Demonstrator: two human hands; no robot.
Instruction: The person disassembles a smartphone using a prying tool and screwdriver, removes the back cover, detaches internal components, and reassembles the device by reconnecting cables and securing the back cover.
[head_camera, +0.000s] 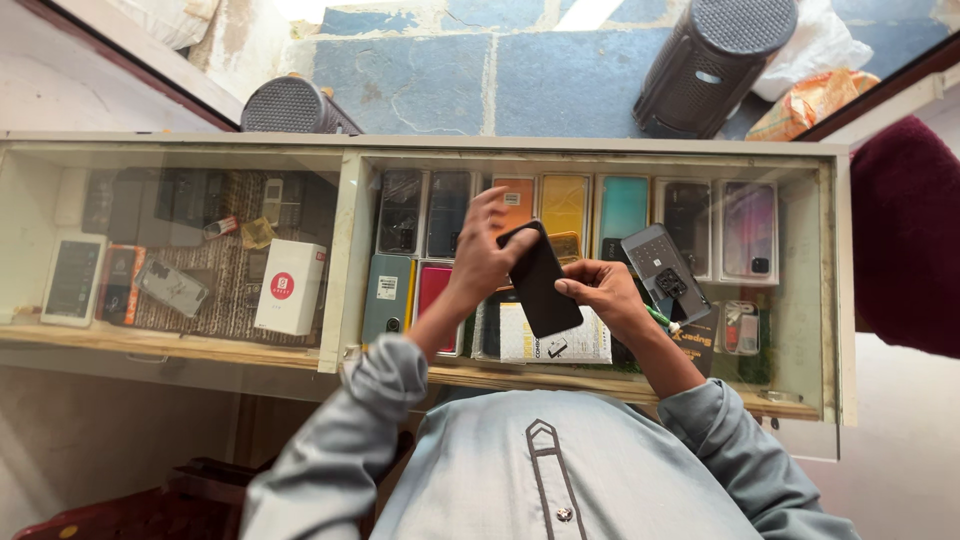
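1. Your right hand (600, 290), just right of the frame's centre, is gripping a black phone (540, 280) by its lower right edge, fingers curled round it and thumb on top.
2. Your left hand (485, 250) sits just left of centre, fingers spread out, with the thumb and a fingertip touching the phone's upper end. It's not really closed on it, more resting there.
3. The phone is tilted, dark side up, held above the glass counter (590, 148) in the middle of the frame.
4. Under the glass, behind your hands, there's a row of phone cases (565, 205) in orange, yellow and teal, plus darker ones either side.
5. A grey phone back (665, 272) lies just right of your right hand.
6. In the left compartment, a white box (290, 287) with a red circle, and a white phone (73, 280) at the far left.
7. Top of the frame: two dark perforated stools (715, 60) on the blue floor.
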